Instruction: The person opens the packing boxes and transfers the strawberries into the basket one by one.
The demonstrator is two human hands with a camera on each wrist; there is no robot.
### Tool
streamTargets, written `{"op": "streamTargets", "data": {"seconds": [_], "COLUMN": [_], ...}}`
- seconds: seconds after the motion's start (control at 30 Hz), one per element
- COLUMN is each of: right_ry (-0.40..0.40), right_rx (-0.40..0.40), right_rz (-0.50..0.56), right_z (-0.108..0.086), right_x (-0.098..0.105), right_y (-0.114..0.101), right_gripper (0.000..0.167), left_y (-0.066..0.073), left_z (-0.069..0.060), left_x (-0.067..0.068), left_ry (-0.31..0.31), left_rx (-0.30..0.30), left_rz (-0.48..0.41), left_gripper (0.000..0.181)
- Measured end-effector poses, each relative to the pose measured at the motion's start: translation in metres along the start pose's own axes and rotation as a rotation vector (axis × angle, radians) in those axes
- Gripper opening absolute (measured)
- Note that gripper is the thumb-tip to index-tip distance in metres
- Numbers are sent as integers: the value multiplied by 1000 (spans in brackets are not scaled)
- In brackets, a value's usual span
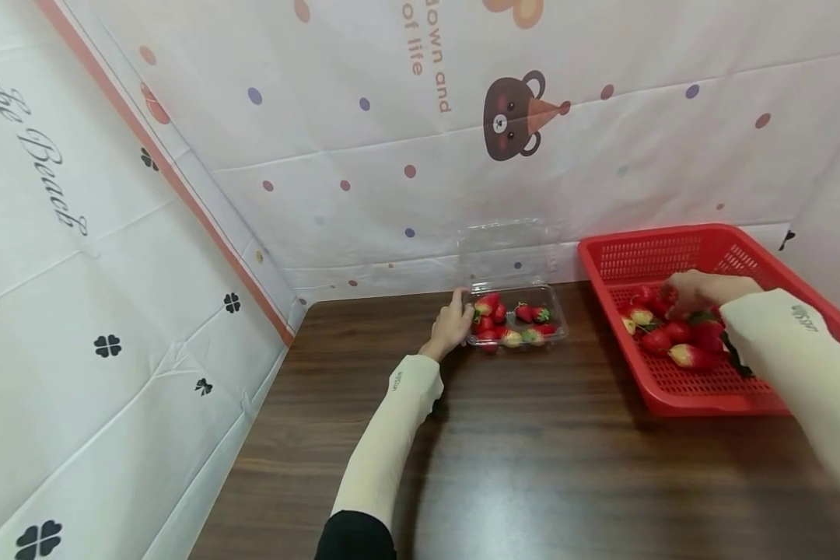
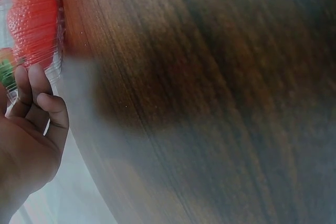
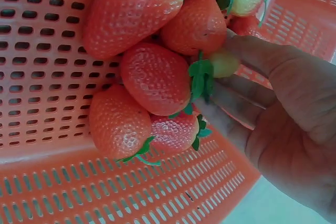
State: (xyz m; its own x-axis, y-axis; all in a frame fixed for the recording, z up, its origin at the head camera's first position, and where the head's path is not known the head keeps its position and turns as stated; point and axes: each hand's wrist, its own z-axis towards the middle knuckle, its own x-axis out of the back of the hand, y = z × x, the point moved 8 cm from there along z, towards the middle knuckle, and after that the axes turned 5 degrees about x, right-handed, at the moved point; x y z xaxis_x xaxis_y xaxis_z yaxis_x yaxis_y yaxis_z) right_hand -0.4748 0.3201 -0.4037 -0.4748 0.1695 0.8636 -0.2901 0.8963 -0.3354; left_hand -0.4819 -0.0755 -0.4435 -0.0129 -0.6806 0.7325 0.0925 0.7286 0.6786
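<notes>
A clear hinged plastic box [image 1: 562, 336] lies on the table with its lid raised against the wall sheet; red and pale-tipped strawberries [image 1: 486, 303] sit in it. My left hand [image 1: 451, 323] holds the box at its left side. In the left wrist view, the curled fingers [image 2: 32, 85] meet the box's clear wall, and the thumb is mostly hidden. My right hand [image 1: 700, 294] is down among strawberries in a red basket [image 1: 654, 397]. The right wrist view shows a pale-ended strawberry [image 3: 223, 64] between its thumb and fingers, beside a red strawberry [image 3: 156, 78] with green leaves.
Brown wood-grain table [image 1: 532, 451] runs in front of the box and basket. A printed white sheet [image 1: 364, 194] hangs behind, and another [image 1: 147, 373] stands at the left. The basket has raised slotted walls and sits to the right of the box.
</notes>
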Motion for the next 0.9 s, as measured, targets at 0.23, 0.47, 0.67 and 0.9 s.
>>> {"op": "streamTargets", "data": {"seconds": [0.23,0.47,0.67,0.9], "right_ry": [159,340,290,-21], "right_rx": [72,170,326,380], "right_rz": [-121,-240,-200,-175], "right_z": [0,26,49,67], "right_x": [32,59,38,-19], "right_y": [-39,-123,-193,-235], "right_gripper": [45,28,26,30], "left_y": [0,1,2,4], "left_z": [-1,1,0,-2], "left_x": [-3,2,3,3], "left_ry": [-7,14,15,22], "left_rx": [0,10,7,3], "left_rz": [-14,4,4,19], "left_gripper": [44,43,42,41]}}
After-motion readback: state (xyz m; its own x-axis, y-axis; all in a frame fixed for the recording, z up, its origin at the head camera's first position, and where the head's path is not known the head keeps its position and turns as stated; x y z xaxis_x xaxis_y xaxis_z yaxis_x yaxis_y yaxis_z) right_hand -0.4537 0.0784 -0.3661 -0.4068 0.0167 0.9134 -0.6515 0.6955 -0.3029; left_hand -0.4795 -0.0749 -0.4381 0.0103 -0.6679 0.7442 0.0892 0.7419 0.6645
